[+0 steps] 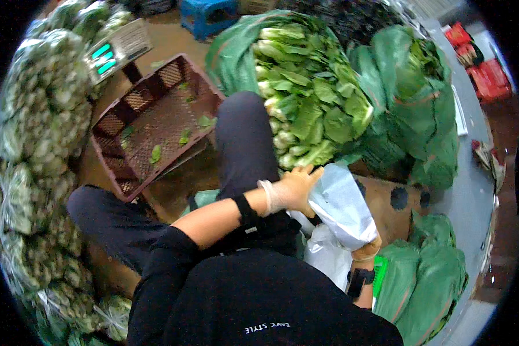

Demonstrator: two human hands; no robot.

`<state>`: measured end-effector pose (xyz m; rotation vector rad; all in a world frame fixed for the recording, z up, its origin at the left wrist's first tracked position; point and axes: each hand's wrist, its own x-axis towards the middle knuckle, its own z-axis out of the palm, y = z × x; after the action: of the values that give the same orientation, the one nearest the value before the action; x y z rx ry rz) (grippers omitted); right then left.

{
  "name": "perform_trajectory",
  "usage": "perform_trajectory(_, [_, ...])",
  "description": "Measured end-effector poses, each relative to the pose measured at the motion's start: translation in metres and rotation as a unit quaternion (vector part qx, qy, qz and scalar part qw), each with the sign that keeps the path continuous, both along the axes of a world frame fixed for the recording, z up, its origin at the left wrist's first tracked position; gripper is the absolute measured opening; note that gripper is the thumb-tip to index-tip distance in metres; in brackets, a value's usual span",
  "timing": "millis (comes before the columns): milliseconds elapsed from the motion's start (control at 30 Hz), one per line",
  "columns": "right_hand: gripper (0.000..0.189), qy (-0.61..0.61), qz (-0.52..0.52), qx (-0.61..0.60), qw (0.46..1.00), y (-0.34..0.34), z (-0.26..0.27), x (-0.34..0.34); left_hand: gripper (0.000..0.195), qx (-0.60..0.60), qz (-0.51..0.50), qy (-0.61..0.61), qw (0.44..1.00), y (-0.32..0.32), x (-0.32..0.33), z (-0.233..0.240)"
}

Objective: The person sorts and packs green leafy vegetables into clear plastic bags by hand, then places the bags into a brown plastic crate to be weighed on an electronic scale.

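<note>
My left hand (295, 190), in a thin pale glove with a black band at the wrist, reaches across to the edge of a whitish plastic bag (344, 203). Its fingers are spread against the bag; whether they grip it is unclear. My right hand (367, 249), gloved too, holds the bag's lower right end, with its fingers partly hidden. More white bags (328, 251) lie below, near my lap. Just beyond my left hand, leafy greens with pale stems (311, 99) fill an open green woven sack (233, 56).
A maroon plastic crate (155, 129) with loose leaves stands left, beside a scale with a lit display (104, 58). Bagged greens (43, 108) are piled along the far left. Green sacks (415, 112) stand right, others (428, 277) lower right. A blue stool (209, 17) is beyond.
</note>
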<state>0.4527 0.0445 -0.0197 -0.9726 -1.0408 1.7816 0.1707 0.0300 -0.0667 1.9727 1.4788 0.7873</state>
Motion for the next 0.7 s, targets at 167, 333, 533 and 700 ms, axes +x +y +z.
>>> perform_trajectory(167, [0.036,0.017,-0.112,0.084,0.99,-0.006,0.003,0.046,0.107,-0.218,0.056,-0.317,0.921,0.036,-0.024,-0.009])
perform_trajectory(333, [0.027,-0.097,0.059,0.13,0.985,0.004,0.016,0.024,0.086,-0.352,-0.002,-0.154,0.923,0.04,0.01,0.0])
perform_trajectory(533, [0.045,0.231,0.204,-0.015,0.951,0.011,0.006,0.026,0.02,-0.255,0.087,-0.309,0.912,0.032,-0.005,0.033])
perform_trajectory(700, [0.059,-0.049,0.06,-0.062,0.995,0.008,-0.052,0.009,0.013,0.069,0.235,-0.31,0.919,0.009,-0.062,0.08])
